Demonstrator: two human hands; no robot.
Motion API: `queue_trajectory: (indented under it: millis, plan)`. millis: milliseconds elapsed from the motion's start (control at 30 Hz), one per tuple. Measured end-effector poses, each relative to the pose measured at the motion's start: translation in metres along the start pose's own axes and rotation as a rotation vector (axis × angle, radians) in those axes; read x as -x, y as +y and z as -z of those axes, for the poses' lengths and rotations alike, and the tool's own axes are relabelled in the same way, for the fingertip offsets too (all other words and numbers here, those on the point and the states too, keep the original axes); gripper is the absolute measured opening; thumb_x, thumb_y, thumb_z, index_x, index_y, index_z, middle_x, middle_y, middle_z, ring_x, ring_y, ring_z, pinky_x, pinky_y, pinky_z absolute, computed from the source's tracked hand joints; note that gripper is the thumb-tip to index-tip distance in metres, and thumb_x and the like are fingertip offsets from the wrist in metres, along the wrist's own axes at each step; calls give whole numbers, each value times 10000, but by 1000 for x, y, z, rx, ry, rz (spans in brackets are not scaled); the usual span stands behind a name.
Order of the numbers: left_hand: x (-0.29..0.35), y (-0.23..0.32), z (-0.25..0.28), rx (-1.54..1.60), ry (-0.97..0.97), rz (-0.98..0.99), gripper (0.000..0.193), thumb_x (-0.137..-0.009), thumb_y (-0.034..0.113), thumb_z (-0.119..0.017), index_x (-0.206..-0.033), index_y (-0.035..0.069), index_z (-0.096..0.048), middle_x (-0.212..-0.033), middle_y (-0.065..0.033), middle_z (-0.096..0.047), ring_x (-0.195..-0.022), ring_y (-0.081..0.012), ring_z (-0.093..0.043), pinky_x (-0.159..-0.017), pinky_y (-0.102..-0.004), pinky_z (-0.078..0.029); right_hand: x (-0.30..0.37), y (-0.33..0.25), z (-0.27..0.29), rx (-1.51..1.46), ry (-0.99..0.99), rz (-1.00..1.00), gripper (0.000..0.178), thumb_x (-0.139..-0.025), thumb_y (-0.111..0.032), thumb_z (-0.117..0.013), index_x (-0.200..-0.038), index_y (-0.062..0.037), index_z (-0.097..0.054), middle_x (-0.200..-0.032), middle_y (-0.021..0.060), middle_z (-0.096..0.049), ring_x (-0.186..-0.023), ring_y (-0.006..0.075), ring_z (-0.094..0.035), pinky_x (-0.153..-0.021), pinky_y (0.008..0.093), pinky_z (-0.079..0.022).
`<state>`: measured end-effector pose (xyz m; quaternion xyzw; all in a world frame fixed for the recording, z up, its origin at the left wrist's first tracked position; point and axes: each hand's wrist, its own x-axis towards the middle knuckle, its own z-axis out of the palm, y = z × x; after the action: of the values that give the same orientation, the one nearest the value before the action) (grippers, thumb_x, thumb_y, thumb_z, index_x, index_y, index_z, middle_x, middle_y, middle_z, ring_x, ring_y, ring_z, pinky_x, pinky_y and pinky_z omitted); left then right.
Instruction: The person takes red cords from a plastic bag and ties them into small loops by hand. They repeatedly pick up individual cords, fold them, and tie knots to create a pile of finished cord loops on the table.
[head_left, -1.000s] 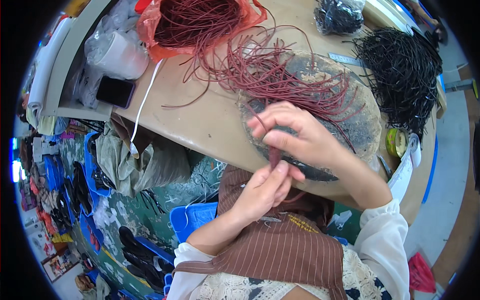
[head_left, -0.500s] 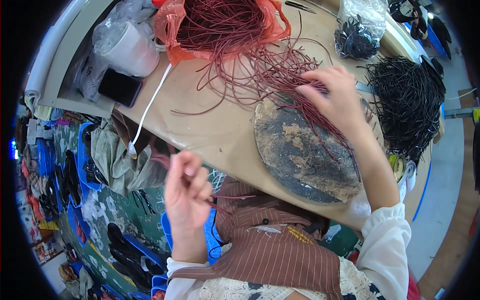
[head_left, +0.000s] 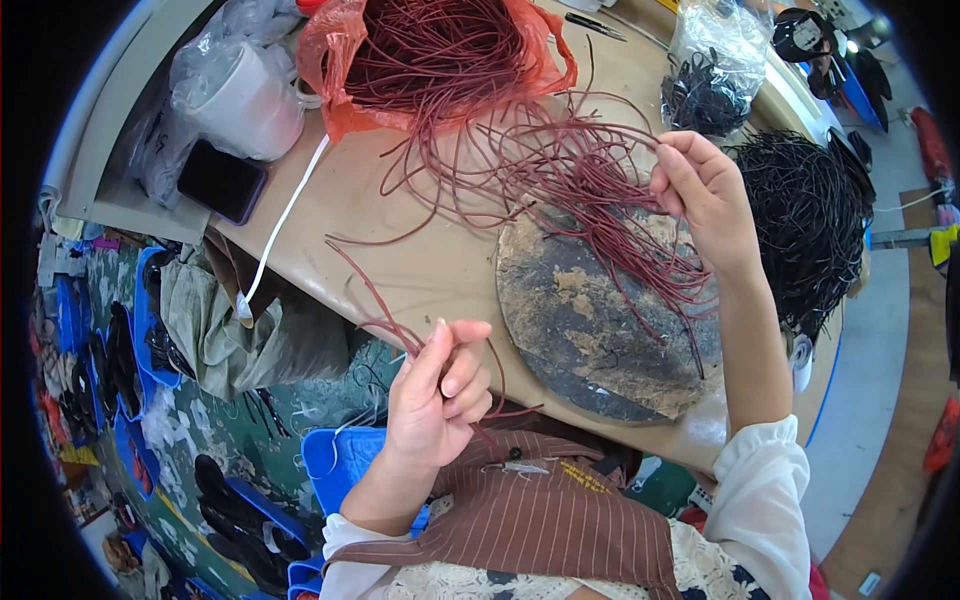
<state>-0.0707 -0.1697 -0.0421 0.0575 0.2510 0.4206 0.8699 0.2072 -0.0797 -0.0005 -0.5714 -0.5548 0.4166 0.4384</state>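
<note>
My left hand (head_left: 438, 400) is closed at the near edge of the table, above my apron. Pinched in it are a few dark red cords (head_left: 374, 292), whose loose ends stick out on both sides. My right hand (head_left: 708, 190) hovers over the far right of a round, worn board (head_left: 590, 335). Its thumb and forefinger are pressed together on a dark red cord (head_left: 625, 131) that arcs in from the left. Beneath and beside that hand, a tangled heap of the same cords (head_left: 600, 190) spills over the board.
An orange-red plastic bag (head_left: 340, 75) full of cords stands at the back. Left of it are a white mug (head_left: 250, 105), a phone (head_left: 222, 181) and a white cable (head_left: 285, 225). Black cords (head_left: 800, 220) lie at right, near a clear bag (head_left: 710, 85). Blue bins (head_left: 335, 465) stand below.
My left hand has moved right with its cords. The right hand has lifted off the heap, shifted slightly right, and now pinches a cord.
</note>
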Motion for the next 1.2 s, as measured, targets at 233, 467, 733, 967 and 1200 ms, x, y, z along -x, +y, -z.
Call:
queue_trajectory:
  millis: [233, 467, 733, 967, 1200]
  plan:
    - [0, -4, 1, -22, 4, 9, 343, -975, 301, -311, -1020, 60, -550, -565, 62, -318, -414, -33, -221, -364, -191, -183, 6, 5, -15, 170, 4, 68, 217, -883, -60, -482, -1074, -5, -568, -891, 49, -656, -643, 51, -526, -571, 198, -417]
    - [3, -7, 11, -17, 16, -22, 337, -974, 300, -312, -1010, 61, -548, -564, 62, -323, -416, -36, -225, -369, -195, -185, 2, 19, -44, 745, -84, 401, 415, -735, -139, -671, -1125, -71, -546, -911, 56, -614, -774, 225, -605, -664, 320, -481]
    - [2, -6, 10, -19, 2, 6, 342, -973, 309, -317, -989, 64, -556, -561, 62, -300, -418, -39, -201, -372, -195, -185, -10, 31, -60, 732, -84, 319, 331, -704, -139, -686, -1014, -56, -607, -856, 91, -619, -738, 275, -606, -658, 351, -490]
    - [-19, -9, -15, -201, 189, -46, 462, -951, 381, -358, -1193, 7, -483, -984, -32, -591, -751, -58, -558, -395, -145, -239, 31, -13, -63, 500, -133, 461, 191, -743, -70, -634, -933, -59, -638, -807, 76, -617, -675, 227, -609, -577, 292, -489]
    - [-36, -23, -22, -388, -18, -40, 455, -942, 363, -392, -1255, 37, -440, -1225, -73, -527, -1001, -102, -560, -397, -128, -258, 86, -15, -74, 826, -126, 702, 215, -652, -84, -603, -864, -65, -641, -816, 44, -614, -658, 183, -613, -542, 276, -488]
